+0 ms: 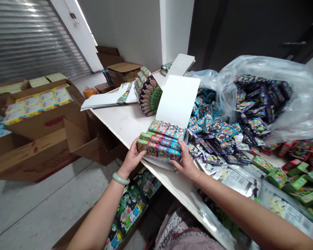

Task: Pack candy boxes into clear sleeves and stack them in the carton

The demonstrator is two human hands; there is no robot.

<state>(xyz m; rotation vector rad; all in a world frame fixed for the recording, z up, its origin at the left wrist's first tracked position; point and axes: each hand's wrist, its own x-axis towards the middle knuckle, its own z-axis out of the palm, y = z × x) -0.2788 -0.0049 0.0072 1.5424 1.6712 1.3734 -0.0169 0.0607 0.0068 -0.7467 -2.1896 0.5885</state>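
Observation:
My left hand is closed on the left end of several rows of small printed boxes, its thumb across the front. At the other end, my right hand grips the same rows, fingers on the side and thumb in front. Their ends run from green through red and purple to blue. The rows sit at the near part of an open carton with a raised white flap and a printed panel. How far the boxes are inside the carton is partly hidden.
Fanned printed cartons and flat white card lie on the white table. Loose blue and purple boxes pile up at right beside a clear plastic bag. Red and green boxes lie further right. Cardboard boxes stand left.

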